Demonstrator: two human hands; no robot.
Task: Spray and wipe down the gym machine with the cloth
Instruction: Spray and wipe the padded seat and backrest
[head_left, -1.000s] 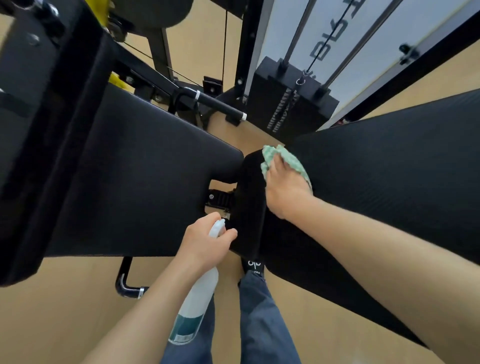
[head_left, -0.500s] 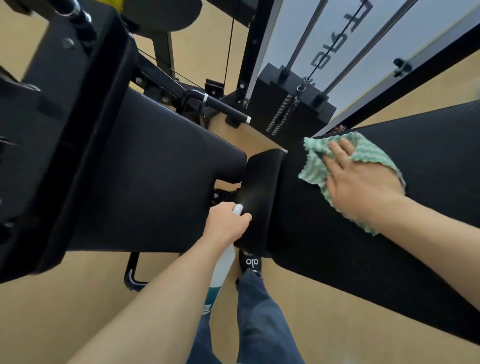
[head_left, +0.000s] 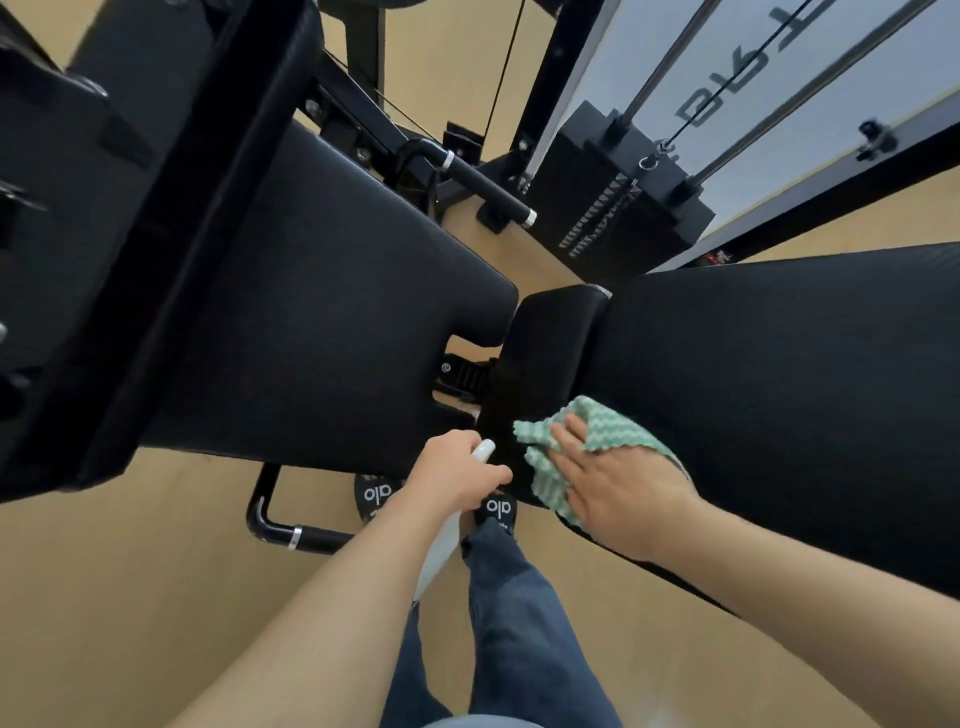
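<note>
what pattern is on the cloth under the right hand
Green and white zigzag stripes on the cleaning cloth, clearest in the head view.

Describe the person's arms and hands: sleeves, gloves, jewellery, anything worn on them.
Both forearms are bare as far as the frame shows, with no sleeve in view. The left hand and right hand wear no gloves, and no ring, watch or wristband shows. Lower down, blue jeans cover the legs.
</note>
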